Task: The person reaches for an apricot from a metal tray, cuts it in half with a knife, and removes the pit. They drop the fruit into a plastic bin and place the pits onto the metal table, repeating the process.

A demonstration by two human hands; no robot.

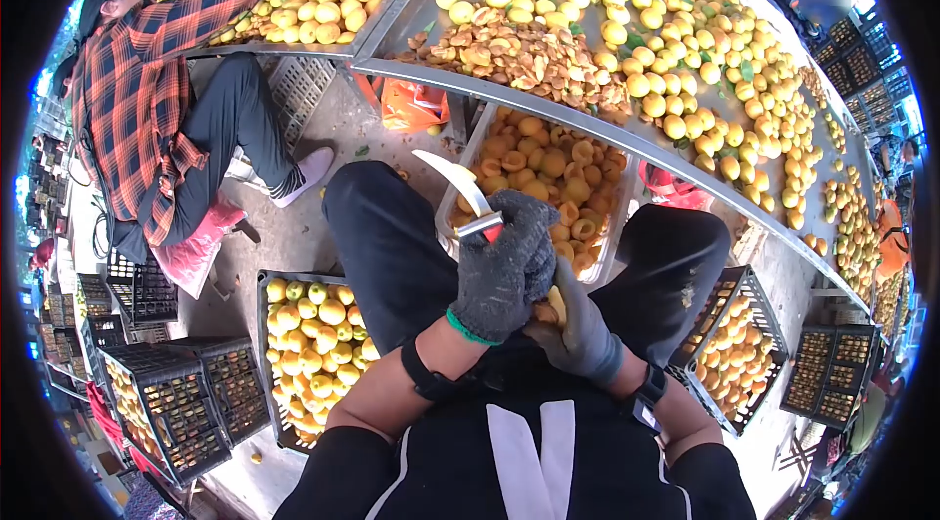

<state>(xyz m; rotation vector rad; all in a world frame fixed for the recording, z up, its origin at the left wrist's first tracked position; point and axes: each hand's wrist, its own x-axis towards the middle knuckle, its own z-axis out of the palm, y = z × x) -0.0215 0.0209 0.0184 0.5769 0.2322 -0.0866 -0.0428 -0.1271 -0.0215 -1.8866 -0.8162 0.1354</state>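
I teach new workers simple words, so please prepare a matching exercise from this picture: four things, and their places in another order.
Things
1. knife
2. tub of fruit
3. plaid shirt
4. brown pieces

Places
A. in a heap on the metal table
B. between the camera wearer's knees
C. in the camera wearer's left hand
D. on the other person sitting at the picture's left

Pairs: 1-C, 2-B, 3-D, 4-A

Fruit (pixel 529 163) fills the tub (pixel 623 207) ahead and crates (pixel 265 334) either side.
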